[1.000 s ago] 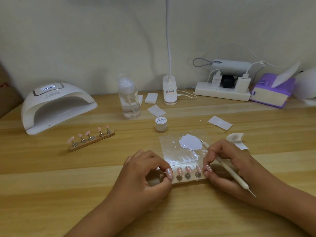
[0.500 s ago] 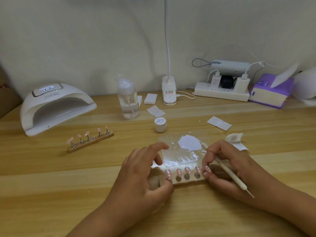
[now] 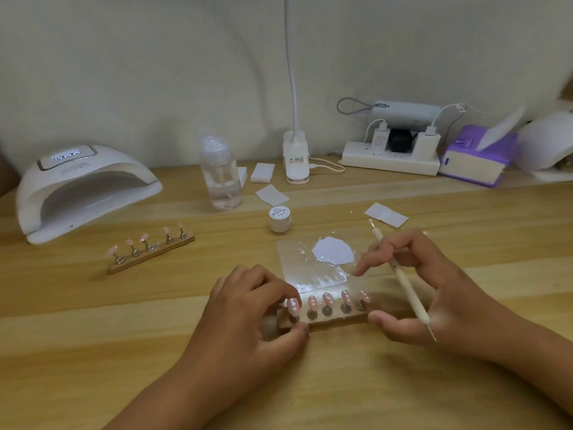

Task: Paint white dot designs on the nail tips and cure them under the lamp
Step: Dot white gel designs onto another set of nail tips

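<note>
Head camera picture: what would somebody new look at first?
Probably the two hands in front: the left hand grips the left end of a wooden stand holding five pink nail tips with white dots, while the right hand holds a white dotting tool. Just behind sits a blob of white paint, and the big white curing lamp stands at the far left.

We find one view, worn on the head. It faces forward and down, close over the table, toward the wall.
</note>
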{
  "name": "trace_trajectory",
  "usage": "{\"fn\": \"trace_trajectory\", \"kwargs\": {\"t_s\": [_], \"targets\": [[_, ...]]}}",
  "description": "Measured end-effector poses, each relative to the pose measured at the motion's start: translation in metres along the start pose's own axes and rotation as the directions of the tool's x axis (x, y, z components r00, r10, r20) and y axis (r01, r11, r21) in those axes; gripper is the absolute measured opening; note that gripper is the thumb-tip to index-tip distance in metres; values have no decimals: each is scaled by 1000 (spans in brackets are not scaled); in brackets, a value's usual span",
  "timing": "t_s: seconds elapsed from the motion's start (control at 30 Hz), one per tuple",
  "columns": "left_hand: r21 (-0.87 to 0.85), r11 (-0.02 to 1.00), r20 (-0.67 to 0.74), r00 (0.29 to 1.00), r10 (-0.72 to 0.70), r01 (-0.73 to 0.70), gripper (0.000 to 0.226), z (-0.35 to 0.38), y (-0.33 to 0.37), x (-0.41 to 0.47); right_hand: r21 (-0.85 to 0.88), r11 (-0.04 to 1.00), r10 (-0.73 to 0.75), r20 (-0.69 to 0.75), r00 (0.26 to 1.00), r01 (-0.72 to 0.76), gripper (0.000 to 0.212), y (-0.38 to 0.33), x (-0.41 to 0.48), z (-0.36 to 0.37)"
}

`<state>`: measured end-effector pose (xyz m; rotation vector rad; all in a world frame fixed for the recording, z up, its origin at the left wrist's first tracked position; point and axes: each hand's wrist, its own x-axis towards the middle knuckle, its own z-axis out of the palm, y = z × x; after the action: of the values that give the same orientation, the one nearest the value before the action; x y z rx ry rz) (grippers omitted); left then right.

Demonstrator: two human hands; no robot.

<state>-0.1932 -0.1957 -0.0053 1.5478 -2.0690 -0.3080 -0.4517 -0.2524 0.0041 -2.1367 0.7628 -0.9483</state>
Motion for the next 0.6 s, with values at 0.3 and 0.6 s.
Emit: {"fn": "trace_trajectory", "kwargs": {"t_s": [0.3, 0.6], "targets": [[-34, 999, 7, 1000, 1, -1, 25, -1, 1, 2, -9, 997, 79, -41, 996, -79, 44, -4, -2, -16], [-42, 999, 7, 1000, -10, 11, 21, -1, 6, 2, 14, 999, 35, 33, 999, -36, 41, -2, -2, 1]]}}
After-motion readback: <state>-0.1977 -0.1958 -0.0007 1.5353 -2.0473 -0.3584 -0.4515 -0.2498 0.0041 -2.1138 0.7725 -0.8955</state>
